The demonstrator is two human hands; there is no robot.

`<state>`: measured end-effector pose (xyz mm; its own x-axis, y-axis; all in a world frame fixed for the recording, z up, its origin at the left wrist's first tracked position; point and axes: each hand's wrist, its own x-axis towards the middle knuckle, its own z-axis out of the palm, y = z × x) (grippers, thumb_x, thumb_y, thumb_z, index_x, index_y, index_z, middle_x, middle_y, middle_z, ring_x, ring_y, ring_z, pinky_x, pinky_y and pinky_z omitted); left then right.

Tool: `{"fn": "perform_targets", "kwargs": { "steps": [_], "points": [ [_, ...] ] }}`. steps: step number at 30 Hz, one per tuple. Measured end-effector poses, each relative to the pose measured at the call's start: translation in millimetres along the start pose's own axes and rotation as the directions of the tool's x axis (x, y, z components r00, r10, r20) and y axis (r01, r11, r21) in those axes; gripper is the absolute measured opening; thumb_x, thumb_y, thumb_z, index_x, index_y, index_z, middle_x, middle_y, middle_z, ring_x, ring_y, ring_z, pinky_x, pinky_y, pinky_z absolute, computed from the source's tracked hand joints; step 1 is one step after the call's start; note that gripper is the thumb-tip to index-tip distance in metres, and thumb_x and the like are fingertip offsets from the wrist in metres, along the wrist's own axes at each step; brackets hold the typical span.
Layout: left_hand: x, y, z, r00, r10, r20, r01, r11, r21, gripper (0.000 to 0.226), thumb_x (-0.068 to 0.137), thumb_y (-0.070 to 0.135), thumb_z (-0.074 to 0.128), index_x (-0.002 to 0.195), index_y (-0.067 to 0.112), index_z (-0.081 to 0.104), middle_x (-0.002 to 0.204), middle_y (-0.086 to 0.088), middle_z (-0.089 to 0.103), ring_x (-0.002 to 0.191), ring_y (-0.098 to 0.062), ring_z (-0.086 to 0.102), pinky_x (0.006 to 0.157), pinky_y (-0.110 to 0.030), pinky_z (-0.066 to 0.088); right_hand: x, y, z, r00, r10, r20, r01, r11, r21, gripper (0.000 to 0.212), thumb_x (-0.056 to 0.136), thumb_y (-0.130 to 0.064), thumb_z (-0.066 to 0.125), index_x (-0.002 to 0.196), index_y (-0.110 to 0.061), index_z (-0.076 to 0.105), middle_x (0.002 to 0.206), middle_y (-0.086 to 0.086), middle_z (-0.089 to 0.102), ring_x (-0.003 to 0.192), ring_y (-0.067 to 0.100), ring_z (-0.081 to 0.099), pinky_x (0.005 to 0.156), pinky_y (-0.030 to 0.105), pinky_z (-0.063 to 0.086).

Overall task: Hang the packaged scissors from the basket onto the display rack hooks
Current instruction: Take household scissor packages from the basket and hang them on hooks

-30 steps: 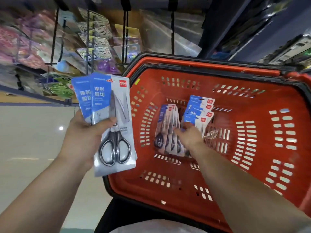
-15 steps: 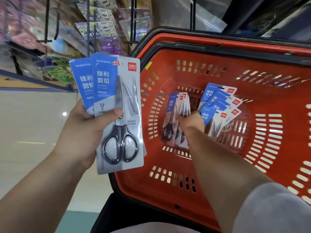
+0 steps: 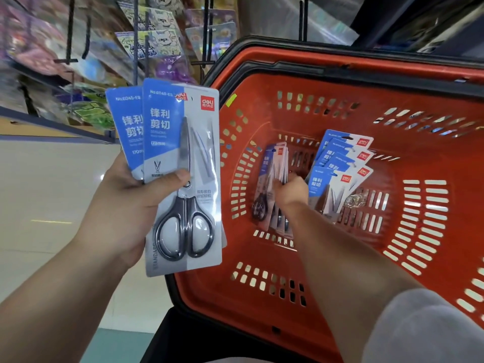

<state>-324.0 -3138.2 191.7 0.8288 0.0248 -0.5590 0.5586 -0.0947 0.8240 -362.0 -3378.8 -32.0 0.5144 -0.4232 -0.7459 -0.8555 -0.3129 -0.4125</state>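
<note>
1. In the red basket [image 3: 340, 82], the right hand [image 3: 290, 191] is curling its fingers round an upright bundle [image 3: 271, 166] of packaged scissors, probably gathering more before hanging.
2. Beside the basket, the left hand [image 3: 131, 195] is gripping fanned packs [image 3: 183, 158] upright, its thumb pressing across the front, likely to keep the hang holes on top.
3. A fanned stack [image 3: 343, 163] is lying in the basket just beside the right hand. The display rack [image 3: 69, 30] is standing up left, well apart.

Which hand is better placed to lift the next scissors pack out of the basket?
Right. The right hand is inside the basket, gripping upright packs; the left hand holds other packs.
</note>
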Motion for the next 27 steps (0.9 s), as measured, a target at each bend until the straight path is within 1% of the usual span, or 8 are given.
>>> {"fn": "perform_targets", "kwargs": {
  "steps": [4, 8, 11, 14, 18, 21, 24, 27],
  "points": [
    [-2, 4, 3, 1.000, -0.009, -0.013, 0.009, 1.000, -0.019, 0.055, 0.077, 0.006, 0.078, 0.130, 0.008, 0.065, 0.119, -0.012, 0.077, 0.106, -0.034, 0.076, 0.091, -0.048, 0.060, -11, 3, -20, 0.995, -0.095, -0.011, 0.095, 0.995, 0.012, 0.025, 0.104, -0.025, 0.059, 0.118, -0.006, 0.067, 0.100, 0.012, 0.072, 0.093, 0.033, 0.068, 0.076, 0.033, 0.053],
    [-8, 11, 9, 0.999, -0.033, -0.043, 0.031, 0.999, -0.043, 0.033, 0.087, -0.003, 0.072, 0.114, 0.018, 0.073, 0.109, -0.007, 0.080, 0.096, -0.028, 0.077, 0.091, -0.047, 0.060, -39, -3, -54, 0.973, -0.231, -0.001, 0.231, 0.973, 0.006, 0.020, 0.103, -0.025, 0.063, 0.103, -0.005, 0.066, 0.086, 0.007, 0.069, 0.075, 0.023, 0.063, 0.064, 0.027, 0.042],
    [-21, 18, 14, 0.998, -0.038, -0.049, 0.035, 0.998, -0.056, 0.038, 0.088, -0.003, 0.072, 0.122, 0.012, 0.071, 0.115, -0.012, 0.079, 0.103, -0.033, 0.076, 0.095, -0.050, 0.060, -68, -15, -95, 0.959, -0.282, 0.024, 0.278, 0.953, 0.120, 0.012, 0.103, -0.023, 0.064, 0.107, -0.013, 0.070, 0.083, -0.002, 0.071, 0.066, 0.015, 0.063, 0.058, 0.024, 0.047],
    [-36, 24, 20, 0.998, -0.037, -0.058, 0.034, 0.998, -0.048, 0.042, 0.087, -0.004, 0.074, 0.126, 0.011, 0.069, 0.115, -0.012, 0.079, 0.107, -0.038, 0.075, 0.096, -0.054, 0.059, -101, -26, -143, 0.934, -0.338, 0.119, 0.303, 0.922, 0.240, 0.014, 0.103, -0.018, 0.064, 0.116, -0.018, 0.069, 0.099, -0.002, 0.079, 0.086, 0.020, 0.076, 0.078, 0.036, 0.062],
    [-61, 36, 35, 0.996, 0.005, -0.092, -0.005, 1.000, -0.003, 0.040, 0.086, -0.008, 0.076, 0.112, 0.021, 0.073, 0.103, 0.000, 0.082, 0.096, -0.023, 0.077, 0.095, -0.046, 0.060, -162, -42, -203, 0.894, -0.391, 0.219, 0.259, 0.849, 0.460, 0.027, 0.104, -0.005, 0.058, 0.129, -0.015, 0.063, 0.119, 0.007, 0.077, 0.107, 0.027, 0.075, 0.086, 0.045, 0.063],
    [-85, 40, 52, 0.999, 0.001, -0.044, -0.001, 1.000, 0.000, 0.042, 0.086, -0.010, 0.075, 0.109, 0.025, 0.073, 0.102, 0.004, 0.082, 0.095, -0.018, 0.077, 0.093, -0.041, 0.059, -210, -45, -236, 0.866, -0.406, 0.292, 0.162, 0.780, 0.605, 0.030, 0.104, -0.002, 0.055, 0.129, -0.015, 0.064, 0.118, 0.011, 0.077, 0.103, 0.029, 0.076, 0.082, 0.045, 0.065],
    [-114, 42, 73, 0.999, -0.035, 0.029, 0.036, 0.999, -0.034, 0.039, 0.086, -0.011, 0.074, 0.113, 0.017, 0.072, 0.105, -0.006, 0.081, 0.100, -0.030, 0.077, 0.094, -0.046, 0.059, -246, -33, -249, 0.879, -0.357, 0.317, 0.066, 0.748, 0.661, 0.034, 0.101, 0.002, 0.052, 0.125, -0.016, 0.068, 0.115, 0.016, 0.076, 0.094, 0.029, 0.075, 0.078, 0.045, 0.064],
    [-142, 42, 94, 0.995, -0.053, 0.084, 0.058, 0.996, -0.061, 0.038, 0.086, -0.014, 0.072, 0.112, 0.014, 0.069, 0.101, -0.006, 0.082, 0.092, -0.023, 0.077, 0.080, -0.031, 0.062, -274, -15, -250, 0.876, -0.344, 0.339, 0.019, 0.725, 0.688, 0.037, 0.096, 0.002, 0.056, 0.124, -0.018, 0.069, 0.120, 0.019, 0.075, 0.096, 0.029, 0.074, 0.079, 0.043, 0.063]
  ]
}}
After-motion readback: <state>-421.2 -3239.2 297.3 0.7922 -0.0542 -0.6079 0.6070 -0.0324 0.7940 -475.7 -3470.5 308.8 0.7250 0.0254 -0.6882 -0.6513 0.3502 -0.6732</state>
